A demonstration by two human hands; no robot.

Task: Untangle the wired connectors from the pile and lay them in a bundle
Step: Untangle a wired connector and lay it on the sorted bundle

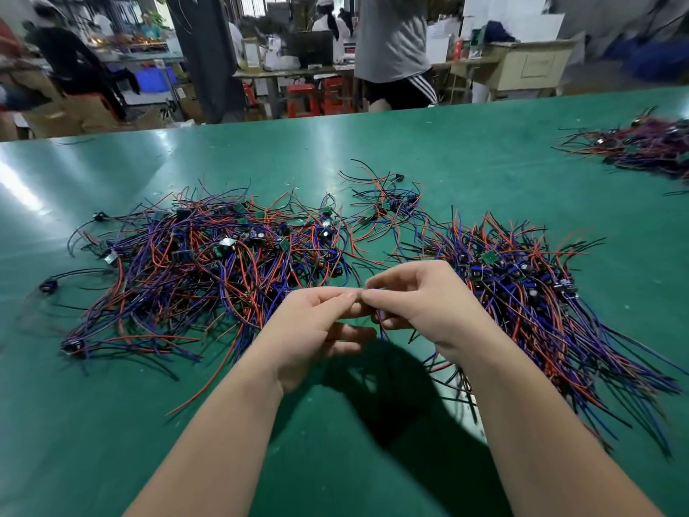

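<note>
The left hand (317,326) and right hand (421,304) meet fingertip to fingertip above the green counter (373,479), both raised off its surface and casting a dark shadow beneath. The right hand pinches a thin blue wire (381,326) between thumb and forefinger; the wire hangs down from the pinch below its curled lower fingers. The left hand's thumb and forefinger are pressed together at the same spot, its other fingers loosely curled under. Whether it also has hold of the wire is too small to tell.

Just left of the hands lies the pile (186,263), a loose tangle of red, blue, purple and black wires with small green boards and dark connectors scattered through it. Just right of the hands lies the bundle (540,292). Its connectors are gathered at the far end and its wires stream together toward the near right, and the right forearm crosses its near edge. Beyond the hands, between pile and bundle, sits a small cluster (387,207) of a few wired connectors.

Far off at the right edge of the counter rests a second heap (645,147), blurred. Behind the counter stands a person (391,39) in a grey top, with red stools (302,98) nearby.
</note>
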